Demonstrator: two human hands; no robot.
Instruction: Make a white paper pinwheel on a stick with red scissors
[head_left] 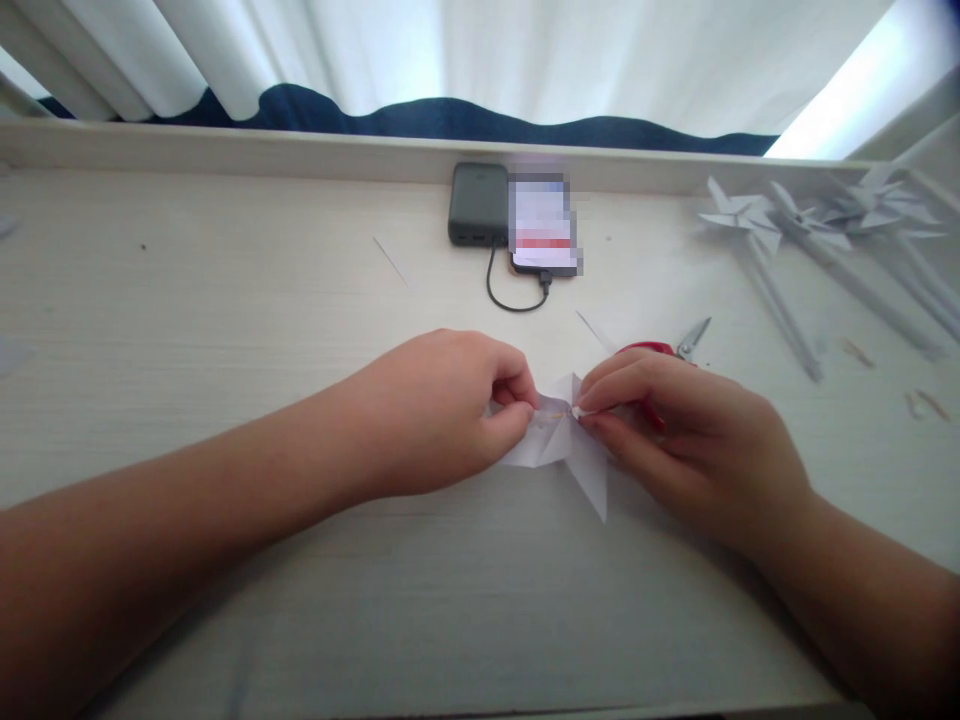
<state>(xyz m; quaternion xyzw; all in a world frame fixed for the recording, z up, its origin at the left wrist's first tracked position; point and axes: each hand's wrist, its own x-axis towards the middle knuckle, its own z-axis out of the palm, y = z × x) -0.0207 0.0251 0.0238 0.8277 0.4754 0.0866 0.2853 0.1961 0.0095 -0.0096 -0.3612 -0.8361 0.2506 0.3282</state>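
A white folded-paper pinwheel point(587, 472) is between my two hands, low over the table. My left hand point(469, 410) is closed, thumb and forefinger pinching at the pinwheel's left side. A thin brownish strand point(553, 415) runs from those fingertips to the middle of the pinwheel. At that middle, the fingertips of my right hand point(675, 430) pinch a small white bit that is mostly hidden. Red-handled scissors point(694, 340) lie just behind my right hand, which covers part of the handles.
Several finished paper pinwheels point(741, 215) on paper sticks lie at the back right. A dark power bank point(478, 203) is cabled to a phone point(541, 225) near the back ledge point(300, 155). Small brown scraps point(857, 352) are at the right; a thin white strip point(391, 261) lies left of the power bank.
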